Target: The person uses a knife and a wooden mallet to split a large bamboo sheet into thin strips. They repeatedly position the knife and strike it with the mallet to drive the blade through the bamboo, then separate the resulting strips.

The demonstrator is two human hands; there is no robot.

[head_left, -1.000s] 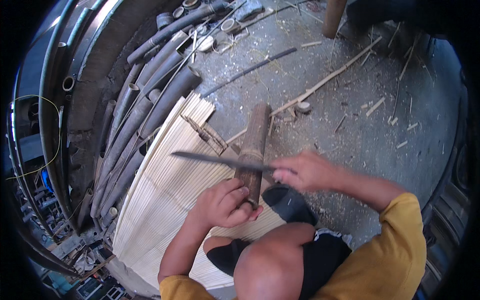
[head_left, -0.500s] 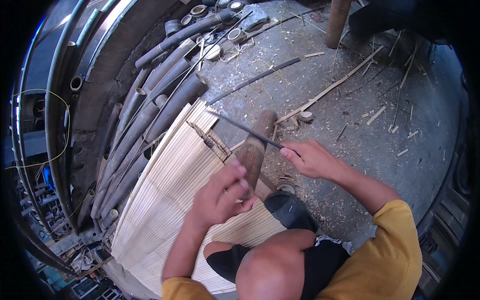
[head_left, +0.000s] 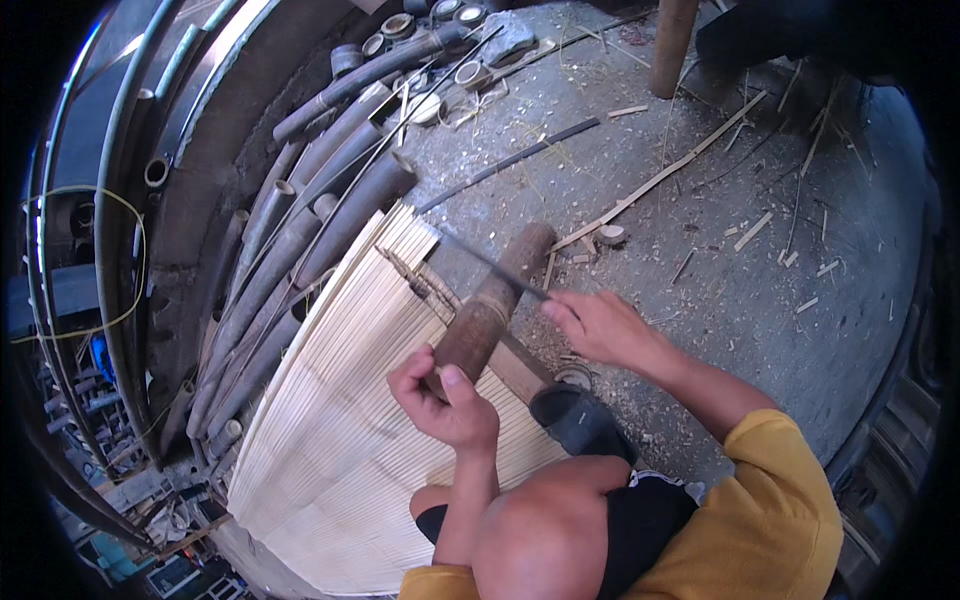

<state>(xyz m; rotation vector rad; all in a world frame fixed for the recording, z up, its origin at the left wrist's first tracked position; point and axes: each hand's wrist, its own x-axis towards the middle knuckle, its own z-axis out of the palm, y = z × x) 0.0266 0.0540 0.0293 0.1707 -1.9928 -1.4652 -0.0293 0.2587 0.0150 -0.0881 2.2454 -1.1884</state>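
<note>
Head view: curled left hand (head_left: 455, 412) holds rough, ringed bamboo piece (head_left: 485, 312); right hand (head_left: 607, 328) clenches slim blade (head_left: 482, 260).

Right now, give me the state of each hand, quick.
Left hand: holding the near end of the brown bamboo piece.
Right hand: closed, holding the long-bladed knife.

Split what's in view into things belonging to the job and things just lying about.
In the job: brown cylinder, held in the left hand; long blade, held in the right hand; probably the pale strips beneath.

Apparently lying about: dark poles, dark strip, round offcut, scattered chips.
</note>
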